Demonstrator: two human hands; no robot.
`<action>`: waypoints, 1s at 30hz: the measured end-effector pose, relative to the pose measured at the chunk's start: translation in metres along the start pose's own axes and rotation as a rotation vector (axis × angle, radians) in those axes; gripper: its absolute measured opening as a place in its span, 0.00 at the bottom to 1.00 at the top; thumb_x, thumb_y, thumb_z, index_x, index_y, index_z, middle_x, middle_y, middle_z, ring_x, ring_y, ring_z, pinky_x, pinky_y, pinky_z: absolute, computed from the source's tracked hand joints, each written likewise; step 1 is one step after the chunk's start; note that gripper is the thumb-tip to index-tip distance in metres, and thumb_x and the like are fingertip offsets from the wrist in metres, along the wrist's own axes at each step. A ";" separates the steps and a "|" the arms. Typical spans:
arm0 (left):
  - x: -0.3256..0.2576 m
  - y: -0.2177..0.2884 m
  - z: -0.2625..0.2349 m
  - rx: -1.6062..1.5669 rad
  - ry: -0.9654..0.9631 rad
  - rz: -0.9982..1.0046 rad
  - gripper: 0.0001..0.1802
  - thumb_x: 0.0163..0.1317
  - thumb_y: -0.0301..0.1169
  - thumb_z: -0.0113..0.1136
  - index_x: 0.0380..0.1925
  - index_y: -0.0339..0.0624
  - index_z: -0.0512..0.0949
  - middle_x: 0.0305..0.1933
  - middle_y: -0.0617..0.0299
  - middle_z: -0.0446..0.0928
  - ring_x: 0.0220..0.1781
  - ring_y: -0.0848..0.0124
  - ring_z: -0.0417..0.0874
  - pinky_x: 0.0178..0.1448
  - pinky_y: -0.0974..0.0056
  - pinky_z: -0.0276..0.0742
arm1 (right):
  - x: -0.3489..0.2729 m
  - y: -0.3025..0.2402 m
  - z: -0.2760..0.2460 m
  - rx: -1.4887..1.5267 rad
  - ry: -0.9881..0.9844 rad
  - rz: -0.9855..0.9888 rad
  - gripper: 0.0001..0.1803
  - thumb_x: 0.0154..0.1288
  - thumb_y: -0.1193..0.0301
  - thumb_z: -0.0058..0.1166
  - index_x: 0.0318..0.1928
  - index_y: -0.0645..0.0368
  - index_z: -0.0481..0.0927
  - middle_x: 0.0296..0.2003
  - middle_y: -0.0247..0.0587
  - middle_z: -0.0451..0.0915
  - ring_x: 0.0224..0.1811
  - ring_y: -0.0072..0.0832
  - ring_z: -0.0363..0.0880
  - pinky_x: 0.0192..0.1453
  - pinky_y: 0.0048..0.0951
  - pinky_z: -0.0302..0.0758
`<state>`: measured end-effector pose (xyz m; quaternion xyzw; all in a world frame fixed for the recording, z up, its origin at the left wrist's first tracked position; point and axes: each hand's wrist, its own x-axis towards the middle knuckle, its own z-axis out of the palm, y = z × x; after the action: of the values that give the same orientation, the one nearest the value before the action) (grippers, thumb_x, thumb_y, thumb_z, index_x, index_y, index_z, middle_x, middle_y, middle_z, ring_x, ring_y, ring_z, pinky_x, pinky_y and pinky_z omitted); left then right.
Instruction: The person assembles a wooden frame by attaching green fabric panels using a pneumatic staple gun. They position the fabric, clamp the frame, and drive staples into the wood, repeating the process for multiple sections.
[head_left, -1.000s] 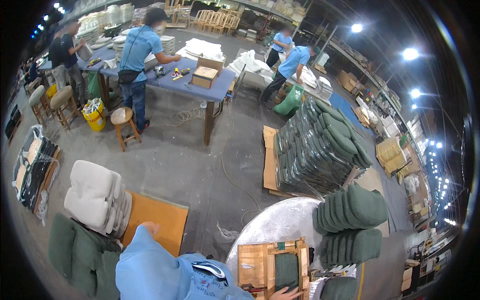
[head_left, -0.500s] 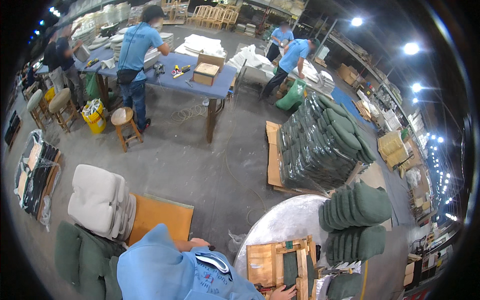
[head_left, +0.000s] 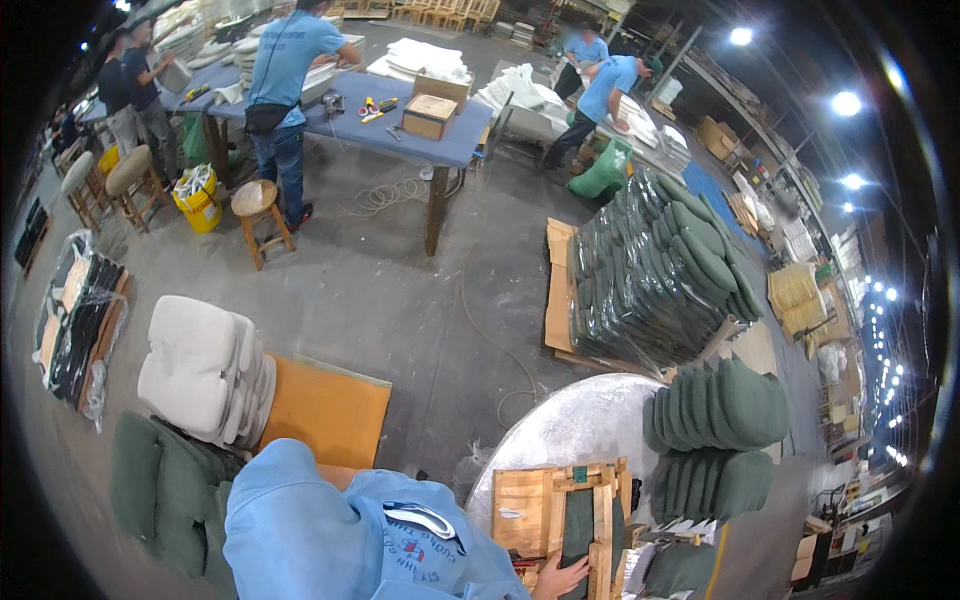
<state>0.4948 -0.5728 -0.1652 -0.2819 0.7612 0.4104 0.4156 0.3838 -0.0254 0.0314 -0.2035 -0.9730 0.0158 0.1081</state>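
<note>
My right hand point(head_left: 560, 578) comes in at the bottom edge and lies flat on a light wooden frame point(head_left: 525, 505). The frame rests on a round silvery table point(head_left: 575, 425) and has a dark green pad point(head_left: 577, 515) inside it. The fingers are stretched along the wood and grip nothing that I can see. A light blue sleeve and shirt point(head_left: 300, 530) fill the lower left. My left hand is hidden by them.
Green cushions point(head_left: 720, 405) are stacked right of the table, and a wrapped pallet of them point(head_left: 650, 270) stands behind. White cushions point(head_left: 195, 365) and an orange board point(head_left: 325, 410) lie to the left. Other people work at a blue table point(head_left: 400, 130) far back, near stools point(head_left: 255, 200).
The view has drifted slightly, so the floor and pallet sit a little higher. A hand seen earlier above the blue sleeve near the orange board is gone from sight. My right hand stays on the frame.
</note>
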 end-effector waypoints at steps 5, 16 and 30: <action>-0.005 0.000 0.014 -0.124 0.060 -0.047 0.35 0.64 0.59 0.59 0.59 0.44 0.85 0.63 0.40 0.83 0.66 0.44 0.83 0.67 0.45 0.79 | 0.013 -0.017 -0.039 0.110 -0.093 -0.094 0.48 0.68 0.39 0.60 0.74 0.64 0.71 0.69 0.64 0.74 0.73 0.57 0.71 0.77 0.51 0.67; -0.009 0.011 0.037 -0.342 0.183 -0.057 0.36 0.63 0.61 0.59 0.59 0.45 0.85 0.63 0.41 0.82 0.66 0.44 0.83 0.68 0.45 0.78 | 0.040 -0.110 -0.050 0.344 -0.203 -0.314 0.42 0.68 0.43 0.61 0.66 0.70 0.77 0.62 0.68 0.79 0.66 0.57 0.77 0.72 0.49 0.72; -0.017 0.006 0.048 -0.449 0.246 -0.111 0.38 0.62 0.63 0.60 0.60 0.45 0.85 0.64 0.41 0.82 0.66 0.44 0.83 0.68 0.45 0.78 | 0.052 -0.119 -0.032 0.334 -0.351 -0.362 0.41 0.68 0.44 0.62 0.64 0.70 0.78 0.61 0.68 0.80 0.64 0.58 0.78 0.71 0.50 0.73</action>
<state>0.5179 -0.5274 -0.1638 -0.4559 0.6794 0.5083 0.2688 0.2977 -0.1139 0.0819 -0.0004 -0.9811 0.1912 -0.0289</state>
